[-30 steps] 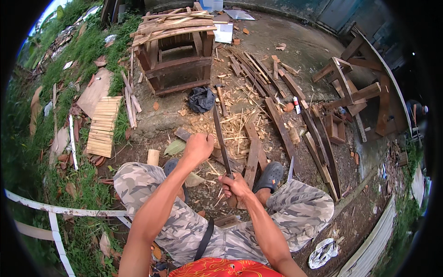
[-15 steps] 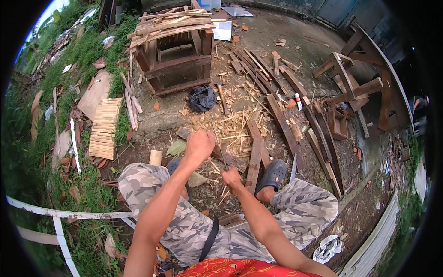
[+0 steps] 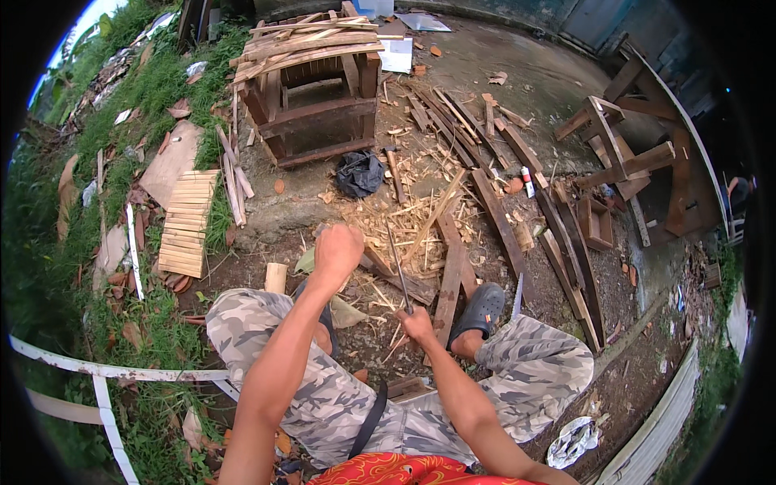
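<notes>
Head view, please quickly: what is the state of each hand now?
Left hand: closed in a fist; whether it holds anything cannot be told.
Right hand: closed, holding a long-bladed knife by its handle.

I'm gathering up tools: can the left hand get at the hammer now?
Likely yes, perhaps by leaning: the hammer lies uncovered beside the black bag, ahead of the left hand.

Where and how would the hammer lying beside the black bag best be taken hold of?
Probably by the lower half of the hammer's handle, from the near side and above, slightly right. The head lies at the far end, so the slim handle points back toward the camera; the black bag crowds its left.
</notes>
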`<state>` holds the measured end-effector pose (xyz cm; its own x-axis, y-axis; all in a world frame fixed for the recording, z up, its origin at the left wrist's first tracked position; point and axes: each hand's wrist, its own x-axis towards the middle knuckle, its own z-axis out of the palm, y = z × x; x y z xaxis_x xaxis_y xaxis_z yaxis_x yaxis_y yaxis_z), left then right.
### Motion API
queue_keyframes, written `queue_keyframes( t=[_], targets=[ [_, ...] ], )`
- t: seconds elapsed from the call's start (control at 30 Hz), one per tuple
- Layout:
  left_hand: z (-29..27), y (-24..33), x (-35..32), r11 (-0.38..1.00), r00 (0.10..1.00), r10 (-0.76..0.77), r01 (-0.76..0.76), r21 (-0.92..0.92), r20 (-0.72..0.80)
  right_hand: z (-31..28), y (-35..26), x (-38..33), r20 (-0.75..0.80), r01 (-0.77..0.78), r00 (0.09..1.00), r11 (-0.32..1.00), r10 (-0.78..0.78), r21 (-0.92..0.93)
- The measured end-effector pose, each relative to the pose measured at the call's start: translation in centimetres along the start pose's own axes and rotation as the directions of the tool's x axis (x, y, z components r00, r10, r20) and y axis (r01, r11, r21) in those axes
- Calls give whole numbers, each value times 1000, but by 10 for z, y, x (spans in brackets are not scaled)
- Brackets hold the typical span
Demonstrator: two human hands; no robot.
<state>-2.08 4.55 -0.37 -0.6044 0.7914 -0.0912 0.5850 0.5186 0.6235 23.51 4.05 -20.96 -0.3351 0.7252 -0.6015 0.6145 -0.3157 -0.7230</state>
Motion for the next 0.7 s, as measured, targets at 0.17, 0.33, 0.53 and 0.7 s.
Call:
queue_keyframes(
  t=[0.17, 0.33, 0.53, 0.7],
  targets=[
    [-5, 2, -3, 998, 999, -50, 49, 36, 4, 9, 25, 0, -39, -94, 995, 986, 90, -136],
    [-6, -7, -4, 997, 1000, -15, 15, 81, -5, 5, 61, -10, 59, -385, 908, 882, 415, -271],
    [-2, -12, -7, 993, 999, 19, -13, 118, -49, 10, 75, -11, -84, -225, 974, 953, 212, -205],
    [-14, -10, -7, 989, 997, 31, -21, 144, -70, 10, 89, -3, 95, -387, 904, 892, 418, -235]
  ],
)
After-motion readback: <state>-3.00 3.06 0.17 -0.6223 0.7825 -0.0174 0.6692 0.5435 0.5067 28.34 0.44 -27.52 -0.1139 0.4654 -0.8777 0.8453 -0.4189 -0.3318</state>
